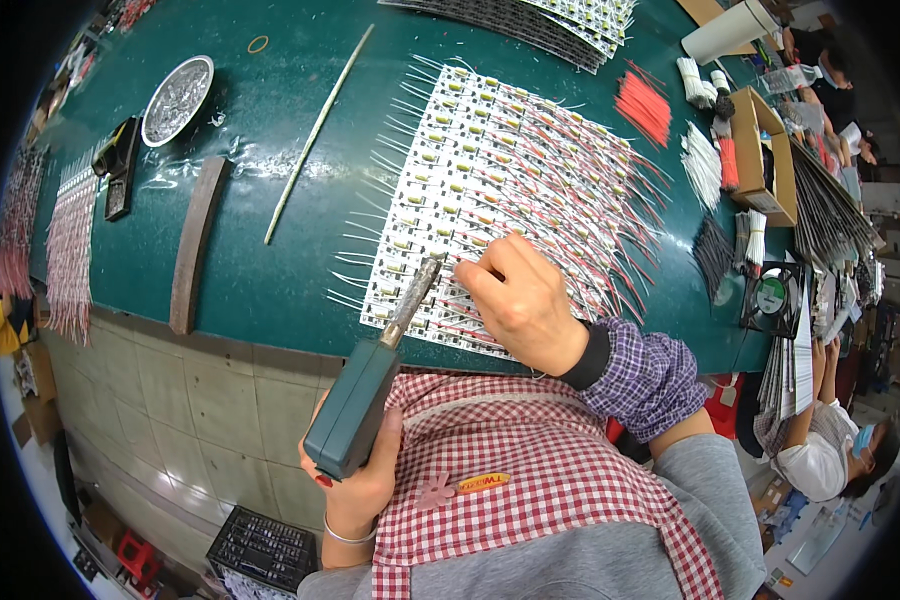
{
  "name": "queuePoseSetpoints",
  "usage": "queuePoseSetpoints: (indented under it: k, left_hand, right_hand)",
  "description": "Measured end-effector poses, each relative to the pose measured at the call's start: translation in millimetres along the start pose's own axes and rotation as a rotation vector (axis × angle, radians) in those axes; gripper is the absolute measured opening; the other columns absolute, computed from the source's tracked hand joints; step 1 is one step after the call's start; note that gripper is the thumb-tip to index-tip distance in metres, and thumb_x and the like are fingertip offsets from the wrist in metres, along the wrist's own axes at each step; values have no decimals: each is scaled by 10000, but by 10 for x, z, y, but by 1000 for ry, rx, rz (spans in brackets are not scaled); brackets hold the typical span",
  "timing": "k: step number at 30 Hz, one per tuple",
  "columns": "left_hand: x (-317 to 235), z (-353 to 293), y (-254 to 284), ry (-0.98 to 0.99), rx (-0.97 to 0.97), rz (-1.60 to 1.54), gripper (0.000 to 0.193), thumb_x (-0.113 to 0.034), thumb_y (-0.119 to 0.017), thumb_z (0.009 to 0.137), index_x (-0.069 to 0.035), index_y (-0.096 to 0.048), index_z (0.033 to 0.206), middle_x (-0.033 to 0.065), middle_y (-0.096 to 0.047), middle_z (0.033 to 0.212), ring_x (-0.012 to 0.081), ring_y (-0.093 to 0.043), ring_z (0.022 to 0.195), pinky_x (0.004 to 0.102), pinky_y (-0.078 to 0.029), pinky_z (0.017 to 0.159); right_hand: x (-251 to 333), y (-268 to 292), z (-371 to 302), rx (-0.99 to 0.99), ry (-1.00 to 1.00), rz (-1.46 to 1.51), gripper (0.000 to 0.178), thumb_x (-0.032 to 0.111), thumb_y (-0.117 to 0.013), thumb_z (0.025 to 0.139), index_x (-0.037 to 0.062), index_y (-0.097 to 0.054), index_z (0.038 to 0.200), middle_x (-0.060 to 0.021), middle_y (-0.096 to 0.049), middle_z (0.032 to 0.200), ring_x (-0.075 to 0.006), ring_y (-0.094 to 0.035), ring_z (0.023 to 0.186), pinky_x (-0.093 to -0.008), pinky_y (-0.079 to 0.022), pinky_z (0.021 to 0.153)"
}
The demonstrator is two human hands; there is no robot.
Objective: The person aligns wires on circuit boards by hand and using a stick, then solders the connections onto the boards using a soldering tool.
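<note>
My left hand (370,480) is wrapped round the dark green body of a soldering gun (348,412). Its metal tip points away from me and reaches the panel of small white circuit boards (405,230) on the table. Close to the right of that tip, my right hand (522,305) is closed in a pinch low over the panel. Whatever lies between its fingertips is too small to make out. Rows of small yellowish parts cover the panel. Red and white wires (595,200) fan out over its right side, and short white wires stick out along its left edge.
On the green table (260,290) are a curved brown bar (198,245), a thin stick (320,130), a silver bowl (177,102) and a black holder (120,170). Red wires (643,107), white wires (702,168) and a cardboard box (765,160) sit right. Other people (835,450) work at far right.
</note>
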State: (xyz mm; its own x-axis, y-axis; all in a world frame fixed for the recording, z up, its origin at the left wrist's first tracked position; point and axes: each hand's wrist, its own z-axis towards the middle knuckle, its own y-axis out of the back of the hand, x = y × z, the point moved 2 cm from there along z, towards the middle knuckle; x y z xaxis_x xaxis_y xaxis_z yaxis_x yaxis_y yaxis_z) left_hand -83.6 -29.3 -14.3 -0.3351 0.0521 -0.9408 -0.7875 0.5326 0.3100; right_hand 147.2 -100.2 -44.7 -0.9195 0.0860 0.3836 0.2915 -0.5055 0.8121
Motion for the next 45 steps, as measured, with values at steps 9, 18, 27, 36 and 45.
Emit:
queuePoseSetpoints:
  k: [9, 18, 27, 36, 45]
  left_hand:
    - [-2, -8, -4, -127, -2, -21, 229, 7, -773, 789, 78, -686, 989, 127, -682, 887, 192, -657, 738, 292, -520, 651]
    - [-11, -96, 47, 47, -30, -63, 215, 10, -769, 789, 74, -682, 974, 110, -668, 874, 176, -632, 736, 287, -503, 657]
    - [41, -123, 75, -24, 0, -60, 184, 33, -765, 776, 60, -675, 935, 98, -650, 864, 171, -617, 730, 288, -484, 635]
    - [55, -104, 53, -13, 37, -55, 186, 54, -752, 762, 53, -661, 923, 93, -627, 849, 168, -596, 712, 284, -465, 619]
    - [31, -140, 95, 49, 32, -18, 182, 24, -760, 775, 53, -673, 932, 88, -640, 847, 168, -607, 698, 283, -478, 614]
  right_hand:
    - [12, 5, 30, -11, -3, 1, 165, 5, -636, 706, 53, -634, 864, -59, -498, 787, -222, -529, 746, -341, -470, 625]
    - [139, 106, -42, -42, 4, 40, 224, -10, -704, 693, 56, -671, 904, -50, -507, 759, -226, -535, 711, -346, -454, 602]
    - [141, 37, -92, -22, 1, 88, 244, -48, -753, 704, 45, -689, 921, -53, -507, 731, -220, -532, 671, -338, -441, 568]
    - [153, 26, -90, -16, -5, 78, 226, -49, -753, 722, 35, -688, 922, -57, -498, 734, -221, -532, 680, -338, -443, 567]
    - [183, 26, -94, 14, -19, 45, 140, -4, -640, 722, 30, -654, 857, -66, -492, 790, -229, -525, 770, -333, -471, 635]
